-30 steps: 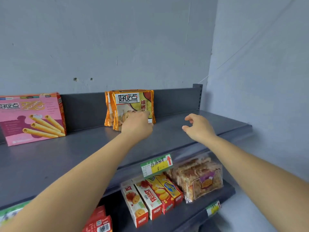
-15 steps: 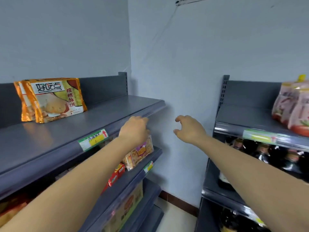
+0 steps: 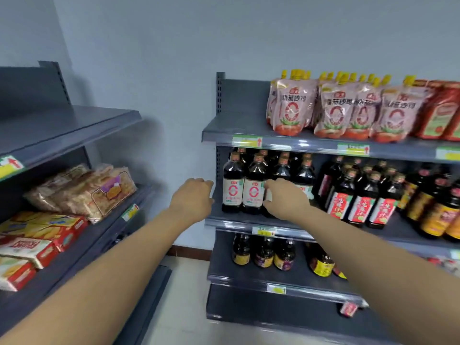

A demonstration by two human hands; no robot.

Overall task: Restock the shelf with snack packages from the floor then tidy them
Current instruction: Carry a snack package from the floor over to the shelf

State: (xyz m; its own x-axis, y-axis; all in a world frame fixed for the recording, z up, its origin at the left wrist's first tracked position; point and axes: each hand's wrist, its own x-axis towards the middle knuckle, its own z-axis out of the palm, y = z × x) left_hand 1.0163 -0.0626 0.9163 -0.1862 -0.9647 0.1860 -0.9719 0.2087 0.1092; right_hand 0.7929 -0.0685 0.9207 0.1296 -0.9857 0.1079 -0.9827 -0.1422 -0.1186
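Before the bottles (image 3: 232,188), left hand (image 3: 192,198) and right hand (image 3: 284,199) hover loosely curled.

The person's forearms (image 3: 139,247) show bare from the near edge to the wrists, long and smooth, tapering toward the far end. The left hand (image 3: 191,197) and the right hand (image 3: 283,200) are bare as well, with rounded knuckles and slightly blurred outlines.

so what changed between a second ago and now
The view swung right, from the snack shelf to a shelf of dark bottles. The left hand came off the orange snack package, now out of view, and both hands moved in front of the bottles. The right hand held nothing throughout, fingers loosely curled.
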